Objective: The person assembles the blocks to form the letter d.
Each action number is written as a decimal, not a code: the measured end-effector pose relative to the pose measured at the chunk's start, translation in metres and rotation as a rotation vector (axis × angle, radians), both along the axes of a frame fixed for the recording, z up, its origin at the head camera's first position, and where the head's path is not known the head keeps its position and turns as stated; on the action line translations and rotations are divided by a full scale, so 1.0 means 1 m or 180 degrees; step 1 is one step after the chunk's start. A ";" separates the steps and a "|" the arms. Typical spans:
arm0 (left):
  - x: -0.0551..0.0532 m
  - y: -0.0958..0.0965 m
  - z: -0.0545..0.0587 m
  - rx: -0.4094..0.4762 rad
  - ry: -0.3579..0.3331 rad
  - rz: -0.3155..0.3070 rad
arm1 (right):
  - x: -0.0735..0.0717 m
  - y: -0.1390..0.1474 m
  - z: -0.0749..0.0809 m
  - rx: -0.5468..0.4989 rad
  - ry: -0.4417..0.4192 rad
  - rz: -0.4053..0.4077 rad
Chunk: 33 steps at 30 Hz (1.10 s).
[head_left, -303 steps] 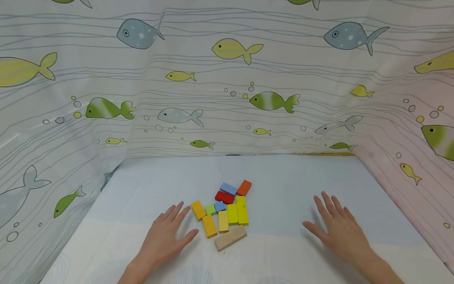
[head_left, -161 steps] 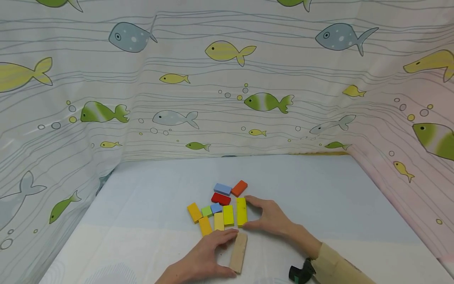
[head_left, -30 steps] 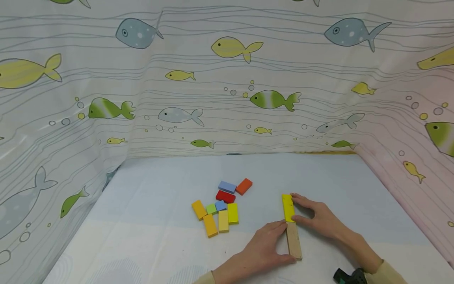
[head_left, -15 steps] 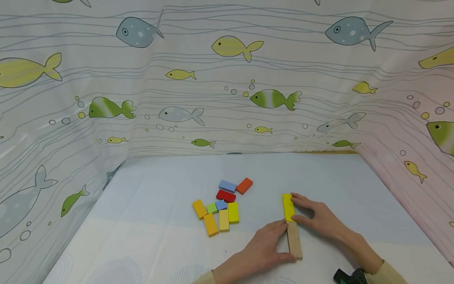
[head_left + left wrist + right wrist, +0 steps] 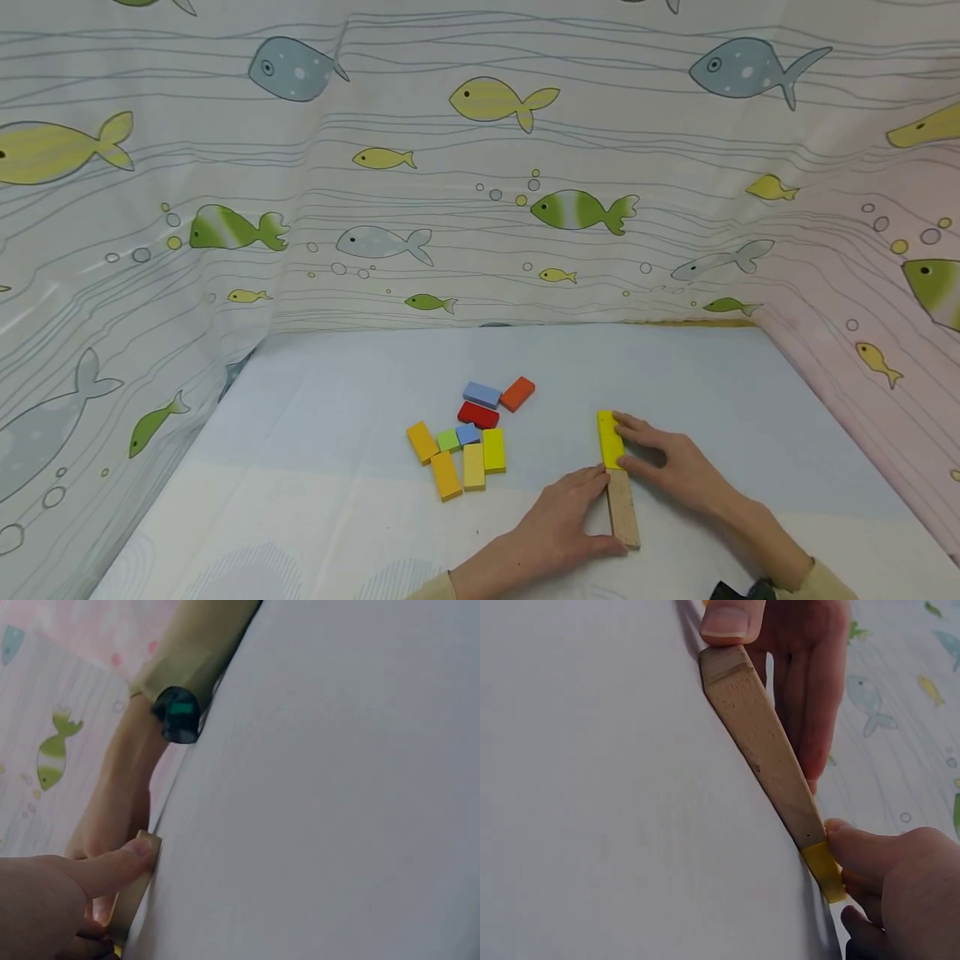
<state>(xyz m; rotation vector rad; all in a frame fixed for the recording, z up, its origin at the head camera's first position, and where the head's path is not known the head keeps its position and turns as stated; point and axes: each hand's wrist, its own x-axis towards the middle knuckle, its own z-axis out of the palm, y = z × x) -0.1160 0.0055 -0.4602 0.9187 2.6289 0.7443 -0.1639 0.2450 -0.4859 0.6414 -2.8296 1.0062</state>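
Observation:
A plain wooden block (image 5: 622, 508) lies lengthwise on the table, end to end with a long yellow block (image 5: 610, 439) beyond it. My left hand (image 5: 558, 521) holds the wooden block, thumb at its near end and fingers by the joint. In the right wrist view that thumb presses the end face of the wooden block (image 5: 757, 750). My right hand (image 5: 675, 467) grips the yellow block from its right side, fingertips near the far end and thumb close to the joint. The yellow block's (image 5: 825, 871) far part is hidden by the right hand there.
To the left lies a loose group: two orange blocks (image 5: 446, 476), a pale yellow block (image 5: 473, 467), a short yellow block (image 5: 493, 451), a green cube (image 5: 447, 440), a small blue block (image 5: 468, 433), a red block (image 5: 478, 414), a longer blue block (image 5: 482, 394) and an orange-red block (image 5: 517, 393).
Over ten seconds both hands came in, the wooden block was turned lengthwise, and it and the long yellow block moved right, apart from the group. Lately only the right fingers and wrist shift slightly.

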 end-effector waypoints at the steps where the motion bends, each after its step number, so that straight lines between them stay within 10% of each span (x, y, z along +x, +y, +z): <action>1: 0.000 0.000 0.000 0.0007 -0.0003 -0.0002 | 0.001 0.000 -0.001 -0.0013 0.0028 0.0007; 33: -0.004 -0.005 -0.002 0.0010 -0.0088 0.0032 | 0.023 -0.007 -0.001 -0.0331 0.0326 0.0073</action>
